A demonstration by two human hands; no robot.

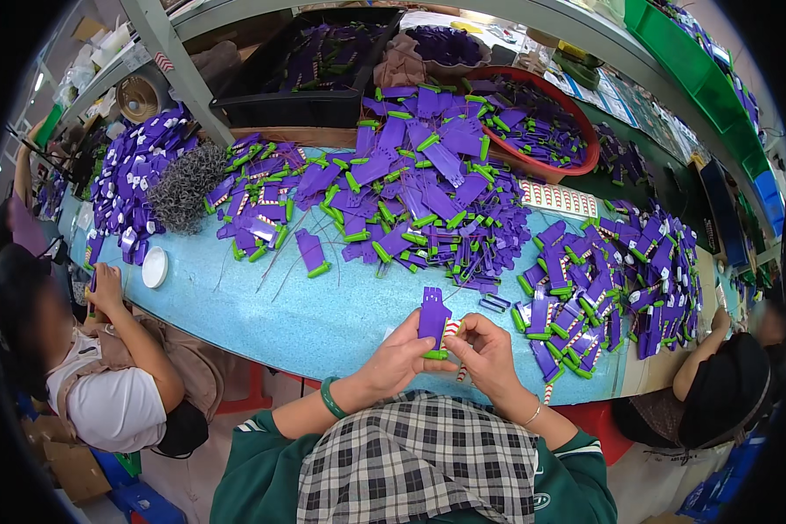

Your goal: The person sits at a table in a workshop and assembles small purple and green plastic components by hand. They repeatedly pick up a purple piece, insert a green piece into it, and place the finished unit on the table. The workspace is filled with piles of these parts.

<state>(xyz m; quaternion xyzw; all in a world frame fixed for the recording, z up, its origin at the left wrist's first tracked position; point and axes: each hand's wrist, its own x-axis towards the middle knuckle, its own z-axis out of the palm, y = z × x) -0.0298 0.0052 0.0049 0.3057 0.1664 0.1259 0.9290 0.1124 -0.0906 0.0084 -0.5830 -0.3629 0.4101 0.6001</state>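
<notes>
Nearest the camera, checked apron (419,463); beyond it, at the fingertips, purple piece with green end (431,316), pinched between thumb and fingers of left hand (391,360); points lengthwise away from the body, green end nearest; just right of it, alongside its edge, red-and-white striped strip (451,328), apparently pinched between thumb and forefinger of right hand (489,354); forearms angled inward from below, fingertips of both hands close together, about equally near the piece; around them, blue table (236,301); farther out, large heap of purple-and-green pieces (424,175); far left, white lid (155,267).
</notes>
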